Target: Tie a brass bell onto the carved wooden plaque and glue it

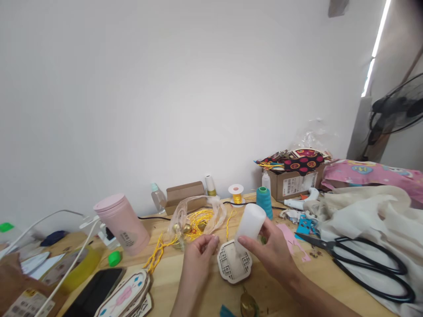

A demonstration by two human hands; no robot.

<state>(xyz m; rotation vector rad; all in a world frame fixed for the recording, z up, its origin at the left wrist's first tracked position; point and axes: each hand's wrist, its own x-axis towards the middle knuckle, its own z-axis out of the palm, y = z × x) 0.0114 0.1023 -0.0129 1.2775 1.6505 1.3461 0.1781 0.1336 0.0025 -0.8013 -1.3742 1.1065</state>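
Observation:
My right hand [269, 246] is wrapped round a white plastic bottle [250, 223], tilted with its lower end down at a pale wooden cutout plaque [235, 269]. The plaque lies flat on the table and has lattice patterns along its sides and a yellow cord loop [228, 224] at its top. Left of the plaque, my left hand [201, 251] has thumb and forefinger pressed together; anything between them is too small to make out. Just beyond it lies a clear plastic bag [216, 207] with yellow cords and brass-coloured bells. A brass-coloured bell [248, 304] lies near the front edge.
Black-handled scissors [333, 246] and cream cloth [370, 211] lie right. Behind stand a teal thread cone [263, 200], a yellow thread spool [236, 193] and a filled cardboard box [287, 187]. Stacked wooden plaques [127, 295], a phone [95, 293] and a pink tumbler [124, 224] are left.

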